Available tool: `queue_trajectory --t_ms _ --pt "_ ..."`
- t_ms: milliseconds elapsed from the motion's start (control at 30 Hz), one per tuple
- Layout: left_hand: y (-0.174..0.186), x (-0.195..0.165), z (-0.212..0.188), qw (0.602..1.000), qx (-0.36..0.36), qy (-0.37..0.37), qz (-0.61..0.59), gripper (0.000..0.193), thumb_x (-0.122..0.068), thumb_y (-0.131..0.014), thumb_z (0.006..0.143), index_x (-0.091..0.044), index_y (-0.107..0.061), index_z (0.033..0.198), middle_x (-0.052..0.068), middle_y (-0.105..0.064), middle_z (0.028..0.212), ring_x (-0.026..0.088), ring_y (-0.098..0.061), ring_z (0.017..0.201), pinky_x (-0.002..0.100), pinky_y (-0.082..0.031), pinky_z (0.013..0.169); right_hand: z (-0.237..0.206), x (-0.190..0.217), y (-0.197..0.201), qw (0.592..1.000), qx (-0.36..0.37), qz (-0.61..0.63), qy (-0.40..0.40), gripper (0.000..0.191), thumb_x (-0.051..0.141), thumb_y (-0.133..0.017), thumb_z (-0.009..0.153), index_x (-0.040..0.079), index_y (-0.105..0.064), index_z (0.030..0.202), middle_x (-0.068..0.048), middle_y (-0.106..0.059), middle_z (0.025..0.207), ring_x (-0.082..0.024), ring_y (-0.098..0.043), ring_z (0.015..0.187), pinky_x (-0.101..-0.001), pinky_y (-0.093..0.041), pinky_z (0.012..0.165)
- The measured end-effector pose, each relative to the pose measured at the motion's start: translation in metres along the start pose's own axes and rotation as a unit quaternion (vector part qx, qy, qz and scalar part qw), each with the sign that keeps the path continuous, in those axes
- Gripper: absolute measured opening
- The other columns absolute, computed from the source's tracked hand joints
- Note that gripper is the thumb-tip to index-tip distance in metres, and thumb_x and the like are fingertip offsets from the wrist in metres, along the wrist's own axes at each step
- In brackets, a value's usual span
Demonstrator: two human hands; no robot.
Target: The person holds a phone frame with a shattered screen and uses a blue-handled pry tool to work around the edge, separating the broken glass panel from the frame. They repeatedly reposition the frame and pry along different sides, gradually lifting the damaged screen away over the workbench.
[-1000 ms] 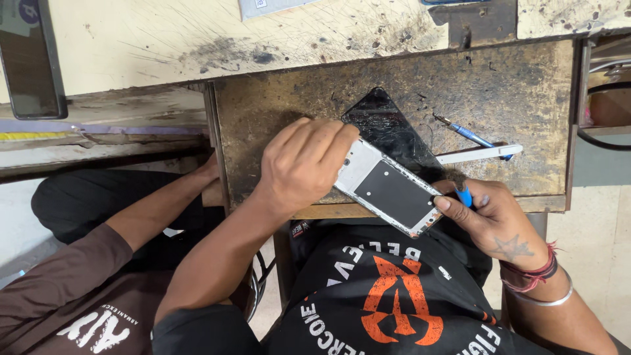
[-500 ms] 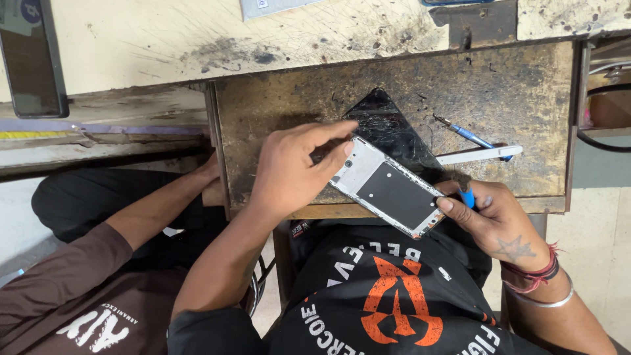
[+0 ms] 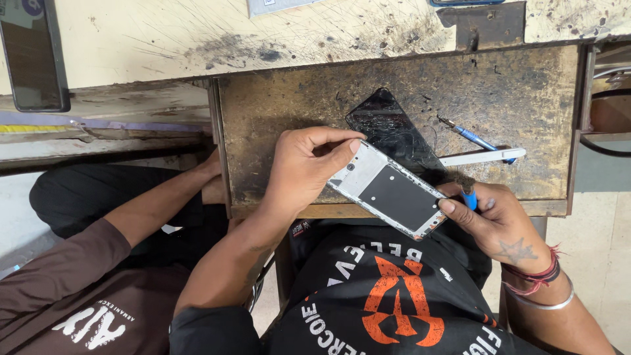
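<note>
Both hands grip an opened phone frame over the front edge of the desk.

The left hand pinches the upper end of the phone frame between thumb and fingers, and the right hand closes on its lower end while also clutching a small blue tool, most of which is hidden in the fist. The frame hangs tilted just above the desk, its lower corner past the front edge. A cracked black screen lies behind it, partly covered by the frame. A blue screwdriver and a white strip lie near the right rim, with bare wood to the left. Another person's arm reaches under the desk, hand out of sight. Since the earlier frames, the left fingers have lifted off the frame's face to its end.
</note>
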State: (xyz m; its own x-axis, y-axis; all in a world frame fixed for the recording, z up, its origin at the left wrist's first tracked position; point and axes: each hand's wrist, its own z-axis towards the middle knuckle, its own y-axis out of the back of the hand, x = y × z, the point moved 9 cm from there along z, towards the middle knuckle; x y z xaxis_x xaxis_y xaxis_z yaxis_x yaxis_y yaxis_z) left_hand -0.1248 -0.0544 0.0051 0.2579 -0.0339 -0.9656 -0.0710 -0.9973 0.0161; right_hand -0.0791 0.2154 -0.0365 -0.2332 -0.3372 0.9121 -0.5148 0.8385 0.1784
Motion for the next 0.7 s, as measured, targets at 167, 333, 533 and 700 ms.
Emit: queue_trajectory --t_ms 167,333,533,700 --pt "-0.004 0.012 0.0 0.997 -0.008 0.018 -0.075 0.017 -0.007 -0.077 0.093 0.001 -0.079 0.108 0.002 -0.076 0.087 0.004 -0.066 0.076 0.019 -0.053 0.066 0.0 0.001 -0.001 1.0 0.0 0.002 0.006 0.021 0.014 -0.064 0.098 -0.002 -0.076 0.104 -0.004 -0.079 0.09 -0.007 -0.063 0.083 -0.0248 -0.053 0.075" --pt "-0.006 0.017 0.001 0.992 -0.011 0.003 -0.128 0.017 -0.005 -0.078 0.094 0.003 -0.078 0.108 0.003 -0.075 0.09 0.004 -0.065 0.08 0.02 -0.053 0.07 0.001 0.007 0.001 0.999 -0.016 -0.037 0.024 0.019 0.014 -0.066 0.096 0.0 -0.076 0.103 -0.004 -0.079 0.086 -0.008 -0.065 0.078 -0.0255 -0.053 0.071" --pt "-0.005 0.017 -0.001 0.993 -0.014 0.017 -0.116 0.018 -0.008 -0.079 0.093 0.003 -0.079 0.107 0.002 -0.075 0.09 0.004 -0.066 0.079 0.019 -0.054 0.07 0.002 0.011 0.001 0.999 -0.021 -0.038 0.033 0.018 0.014 -0.066 0.097 0.0 -0.076 0.102 -0.005 -0.079 0.085 -0.007 -0.064 0.077 -0.0256 -0.053 0.07" --pt "-0.005 0.011 -0.004 0.994 -0.025 0.028 -0.103 0.019 -0.009 -0.078 0.093 0.002 -0.079 0.109 0.001 -0.076 0.089 0.003 -0.064 0.078 0.018 -0.052 0.069 0.002 0.012 0.0 0.999 -0.021 -0.036 0.031 0.019 0.015 -0.065 0.097 0.0 -0.076 0.103 -0.005 -0.08 0.086 -0.008 -0.066 0.078 -0.0257 -0.054 0.07"
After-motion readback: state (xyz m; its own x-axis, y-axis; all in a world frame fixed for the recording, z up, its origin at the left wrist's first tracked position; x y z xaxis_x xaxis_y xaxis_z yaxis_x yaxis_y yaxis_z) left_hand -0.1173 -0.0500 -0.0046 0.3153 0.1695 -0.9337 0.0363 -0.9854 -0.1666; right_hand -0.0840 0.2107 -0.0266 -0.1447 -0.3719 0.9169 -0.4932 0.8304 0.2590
